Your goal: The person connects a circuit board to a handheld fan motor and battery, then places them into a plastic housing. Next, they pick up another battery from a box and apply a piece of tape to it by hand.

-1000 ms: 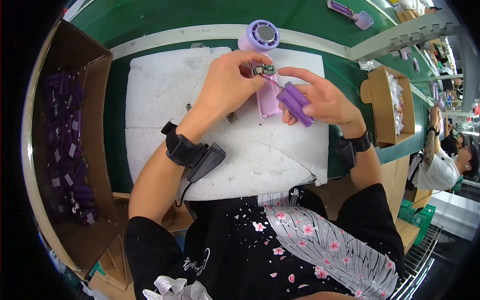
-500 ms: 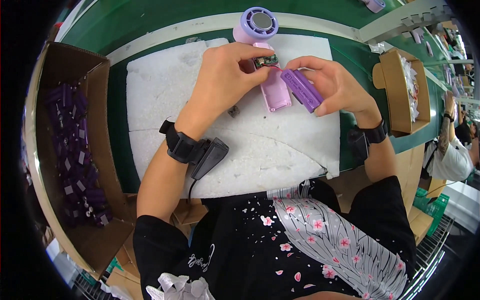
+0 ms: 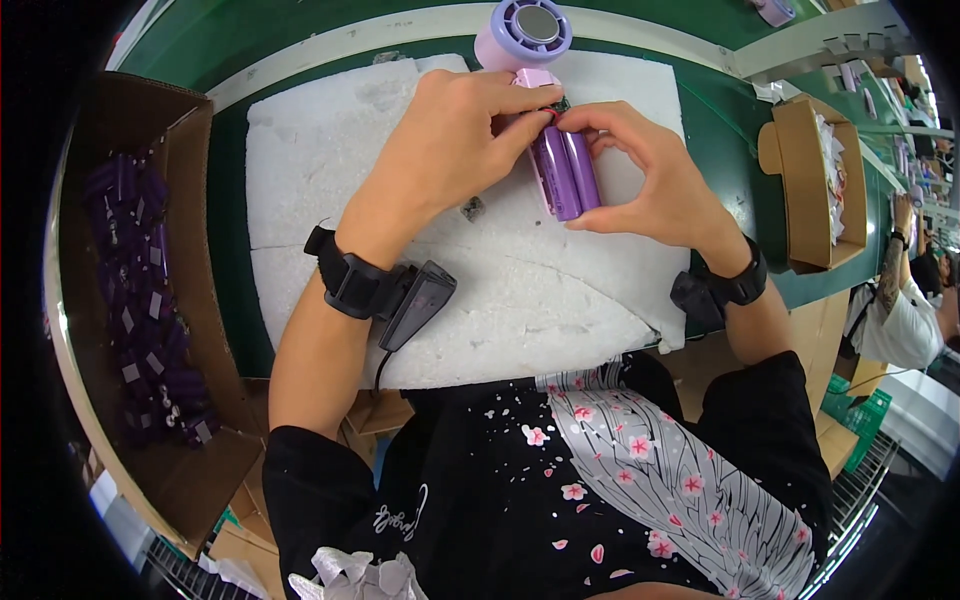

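A small handheld fan lies on the foam sheet, with its round lilac head point(image 3: 525, 35) farthest from me and its pink handle shell point(image 3: 537, 77) nearer. My left hand point(image 3: 450, 145) is closed around the upper handle, thumb and forefinger at a green circuit board point(image 3: 563, 104) that is mostly hidden. Red wire shows by the fingertips. A purple pack of two cylindrical batteries point(image 3: 567, 172) lies lengthwise over the handle's hollow. Thumb and forefinger of my right hand point(image 3: 655, 185) grip the pack at its two ends. How deep it sits in the shell cannot be seen.
White foam sheet point(image 3: 470, 320) covers the green bench. At the left, a deep cardboard box point(image 3: 190, 210) holds many purple battery packs point(image 3: 150, 300). A smaller carton point(image 3: 805, 190) with white parts stands right. A small dark scrap point(image 3: 472, 209) lies on the foam. Another person point(image 3: 895, 310) works far right.
My right hand has brought the battery pack left, from beside the handle to over its hollow, and turned it in line with the handle. My left hand stays at the circuit board.
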A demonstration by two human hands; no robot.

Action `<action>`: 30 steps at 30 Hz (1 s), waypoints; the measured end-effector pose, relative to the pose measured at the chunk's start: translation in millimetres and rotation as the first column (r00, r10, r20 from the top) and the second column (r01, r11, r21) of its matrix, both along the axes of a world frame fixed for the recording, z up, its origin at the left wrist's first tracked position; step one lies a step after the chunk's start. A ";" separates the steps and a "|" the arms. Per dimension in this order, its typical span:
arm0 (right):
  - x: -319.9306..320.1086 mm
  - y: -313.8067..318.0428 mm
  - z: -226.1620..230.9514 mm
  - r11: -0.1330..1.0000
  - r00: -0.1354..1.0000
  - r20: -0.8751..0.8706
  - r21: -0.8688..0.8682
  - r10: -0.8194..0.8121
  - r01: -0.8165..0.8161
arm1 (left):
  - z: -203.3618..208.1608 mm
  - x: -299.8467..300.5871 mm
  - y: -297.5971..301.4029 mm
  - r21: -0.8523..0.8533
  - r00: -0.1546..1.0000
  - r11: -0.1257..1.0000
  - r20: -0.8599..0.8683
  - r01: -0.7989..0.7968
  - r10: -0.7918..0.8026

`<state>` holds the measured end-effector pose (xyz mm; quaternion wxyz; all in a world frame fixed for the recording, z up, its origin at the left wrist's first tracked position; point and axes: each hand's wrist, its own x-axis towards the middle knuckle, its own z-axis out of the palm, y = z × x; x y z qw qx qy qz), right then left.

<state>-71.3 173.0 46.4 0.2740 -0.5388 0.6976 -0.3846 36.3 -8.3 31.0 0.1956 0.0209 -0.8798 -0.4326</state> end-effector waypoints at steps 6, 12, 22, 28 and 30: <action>3.6 1.4 1.6 0.997 0.991 -0.133 -0.077 -0.014 0.003 | -3.8 -3.9 -3.7 0.017 1.000 1.000 -0.004 0.023 -0.023; 9.9 4.2 5.5 0.993 0.984 -0.169 -0.111 -0.058 0.039 | -1.9 -0.2 -4.4 -0.006 0.998 0.998 0.008 0.061 -0.061; 11.4 2.9 -0.9 0.989 0.979 -0.159 -0.097 -0.126 0.111 | 4.2 -0.7 -4.9 0.018 0.969 0.995 0.227 0.095 -0.097; 11.6 -11.3 4.0 0.984 0.985 -0.072 -0.094 -0.156 0.149 | -3.2 -2.2 -7.8 0.248 0.973 0.968 0.212 0.038 -0.092; 7.5 -12.7 7.5 0.989 0.988 -0.089 -0.083 -0.126 0.119 | -4.1 -4.3 -9.9 0.254 0.974 0.967 0.210 0.026 -0.081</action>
